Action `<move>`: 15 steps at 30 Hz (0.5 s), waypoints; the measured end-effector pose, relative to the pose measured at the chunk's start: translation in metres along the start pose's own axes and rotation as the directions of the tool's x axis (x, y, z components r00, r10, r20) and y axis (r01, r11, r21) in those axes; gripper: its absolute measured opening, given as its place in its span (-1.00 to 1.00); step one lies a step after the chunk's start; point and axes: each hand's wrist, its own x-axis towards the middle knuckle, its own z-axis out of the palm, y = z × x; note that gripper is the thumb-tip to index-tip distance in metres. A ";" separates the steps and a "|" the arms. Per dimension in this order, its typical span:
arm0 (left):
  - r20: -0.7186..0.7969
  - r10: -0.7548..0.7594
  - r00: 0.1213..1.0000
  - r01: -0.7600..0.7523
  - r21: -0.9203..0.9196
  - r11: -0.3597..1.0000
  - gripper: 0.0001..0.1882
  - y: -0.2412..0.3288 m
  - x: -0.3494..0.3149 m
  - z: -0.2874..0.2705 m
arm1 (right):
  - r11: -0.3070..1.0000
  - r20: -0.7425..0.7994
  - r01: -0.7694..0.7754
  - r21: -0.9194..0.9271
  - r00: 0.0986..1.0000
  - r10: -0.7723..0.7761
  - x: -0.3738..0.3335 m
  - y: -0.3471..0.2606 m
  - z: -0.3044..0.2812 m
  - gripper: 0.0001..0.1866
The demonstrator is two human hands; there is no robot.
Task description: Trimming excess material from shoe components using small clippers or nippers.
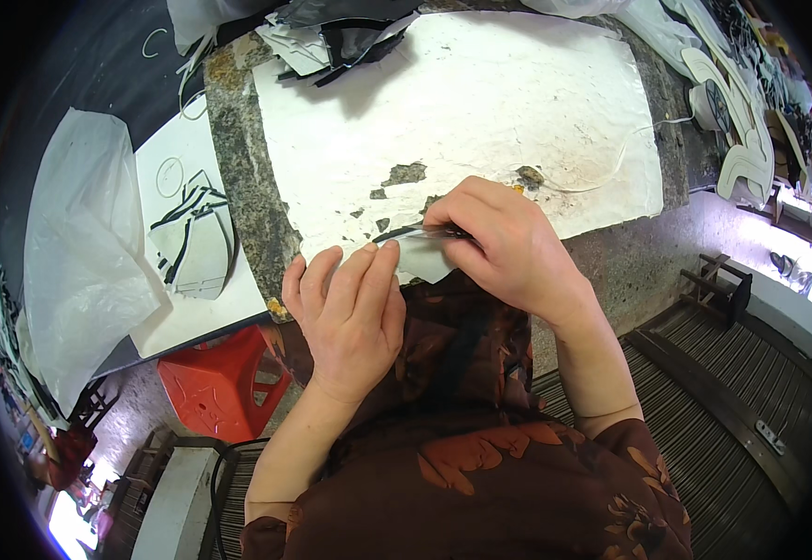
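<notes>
My right hand [504,238] is closed around a slim silver-and-black tool [432,231]; its exact kind is partly hidden by my fingers. The tool lies across a pale grey flat piece [430,259] with a dark strip along its upper edge. My left hand [350,313] rests palm down with fingers stretched out, its fingertips touching the piece and the dark strip near the tool's tip. Both hands are at the near edge of a worn white sheet [462,112], which covers a stone-like work surface [242,131].
At the sheet's far edge lies a pile of black and white pieces [340,42]. Pale cut pieces with black edging [196,245] lie to the left, beside a clear plastic bag [89,252]. A spool [707,105] stands at right. Below left is a red stool [215,387].
</notes>
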 end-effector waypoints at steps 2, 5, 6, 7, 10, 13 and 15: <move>0.008 -0.010 1.000 0.010 0.014 1.000 -0.64 0.002 0.001 0.000 | 1.000 0.008 -0.017 0.005 1.000 0.017 0.000 -0.001 0.000 -0.81; 0.012 -0.014 1.000 0.014 0.012 1.000 -0.63 0.003 0.001 0.000 | 0.997 -0.021 -0.061 0.050 0.998 0.062 0.001 -0.002 0.000 -0.82; 0.013 -0.013 1.000 0.013 0.012 1.000 -0.63 0.003 0.001 0.000 | 0.997 -0.022 -0.062 0.051 0.998 0.063 0.001 -0.002 0.001 -0.82; 0.011 -0.015 1.000 0.015 0.014 1.000 -0.63 0.003 0.001 0.001 | 0.997 -0.023 -0.057 0.048 0.998 0.058 0.001 -0.001 0.002 -0.83; 0.006 -0.018 1.000 0.017 0.017 1.000 -0.63 0.003 0.001 0.001 | 0.998 -0.009 -0.057 0.034 0.998 0.057 0.000 -0.001 0.001 -0.83; 0.011 -0.018 1.000 0.018 0.018 1.000 -0.61 0.003 0.001 0.000 | 0.998 0.009 -0.053 0.015 0.999 0.053 0.000 -0.001 0.001 -0.83; 0.017 -0.019 1.000 0.019 0.017 1.000 -0.59 0.004 0.002 -0.001 | 0.999 0.011 -0.045 0.006 0.999 0.045 0.000 -0.001 0.001 -0.83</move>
